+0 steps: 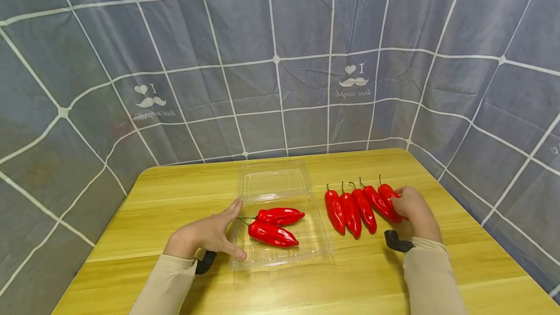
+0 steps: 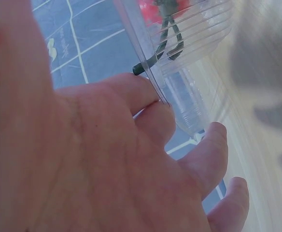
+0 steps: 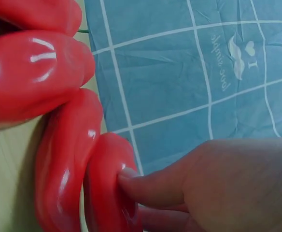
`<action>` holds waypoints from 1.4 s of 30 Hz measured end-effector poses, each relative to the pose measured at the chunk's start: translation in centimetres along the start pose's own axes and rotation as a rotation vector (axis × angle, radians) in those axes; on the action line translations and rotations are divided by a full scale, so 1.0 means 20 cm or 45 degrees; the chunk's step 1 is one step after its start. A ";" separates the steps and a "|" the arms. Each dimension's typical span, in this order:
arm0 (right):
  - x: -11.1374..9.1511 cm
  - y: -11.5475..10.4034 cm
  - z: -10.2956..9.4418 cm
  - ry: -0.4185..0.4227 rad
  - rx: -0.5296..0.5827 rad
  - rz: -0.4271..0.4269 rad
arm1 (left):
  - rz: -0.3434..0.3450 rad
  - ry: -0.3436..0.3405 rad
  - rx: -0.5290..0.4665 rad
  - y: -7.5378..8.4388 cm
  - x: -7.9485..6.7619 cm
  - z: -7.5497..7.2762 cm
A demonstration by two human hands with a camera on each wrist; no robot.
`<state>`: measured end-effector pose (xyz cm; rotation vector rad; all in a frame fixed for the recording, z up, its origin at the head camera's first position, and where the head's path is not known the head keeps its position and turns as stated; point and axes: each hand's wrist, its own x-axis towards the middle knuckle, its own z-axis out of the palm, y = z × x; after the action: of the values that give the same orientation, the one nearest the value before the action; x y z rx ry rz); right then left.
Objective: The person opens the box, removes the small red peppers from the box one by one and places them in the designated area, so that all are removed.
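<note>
1. I see the right hand (image 1: 414, 212) pinching the last red pepper (image 1: 387, 192), at the right end of a row. In my right wrist view, the thumb presses on its shiny skin.
2. That pepper lies against the next pepper (image 1: 377, 201). Three more peppers (image 1: 351, 213) lie beside them, so I count five on the table (image 1: 175, 198), with stems pointing to the far side.
3. I see the left hand (image 1: 205, 235) at the left side of the clear plastic box (image 1: 312, 239). Its thumb and fingers are spread wide apart, and some fingers touch the edge.
4. Two red peppers (image 1: 273, 234) lie in the box, side by side, stems toward the left hand. In my left wrist view, one stem pokes out over the edge.
5. The lid (image 1: 273, 181) is swung back, away from the person.
6. I see tan sleeves (image 1: 430, 276) on both arms.
7. A grey cloth (image 1: 245, 91) with white lines hangs behind the table.
</note>
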<state>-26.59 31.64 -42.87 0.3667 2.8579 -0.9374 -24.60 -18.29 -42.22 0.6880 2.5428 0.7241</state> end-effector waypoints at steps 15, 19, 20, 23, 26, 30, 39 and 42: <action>0.03 0.02 0.04 -0.081 -0.003 -0.001 | 0.000 0.000 0.003 0.00 0.00 0.00; 0.03 0.03 0.04 -0.091 -0.004 0.023 | -0.002 -0.001 -0.004 0.00 0.00 0.00; 0.03 0.03 0.04 -0.096 -0.005 0.029 | -0.002 0.000 -0.006 0.00 0.00 0.00; 0.03 0.02 0.04 -0.093 -0.034 0.032 | -0.004 0.002 -0.004 0.00 0.00 0.00; 0.02 0.02 0.03 -0.074 -0.028 0.047 | -0.007 0.005 0.004 0.00 0.00 0.00; 0.00 0.00 0.02 -0.020 0.059 0.026 | -0.008 0.003 0.006 0.00 0.00 0.00; -0.02 -0.08 0.01 0.110 0.246 -0.261 | -0.016 -0.001 0.001 0.00 0.00 0.00; -0.04 -0.12 0.00 0.117 0.305 -0.381 | -0.011 0.001 0.000 0.00 0.00 0.00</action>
<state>-26.49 29.60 -41.31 -0.0024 2.9422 -1.3547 -24.63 -18.29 -42.34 0.6767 2.5448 0.7210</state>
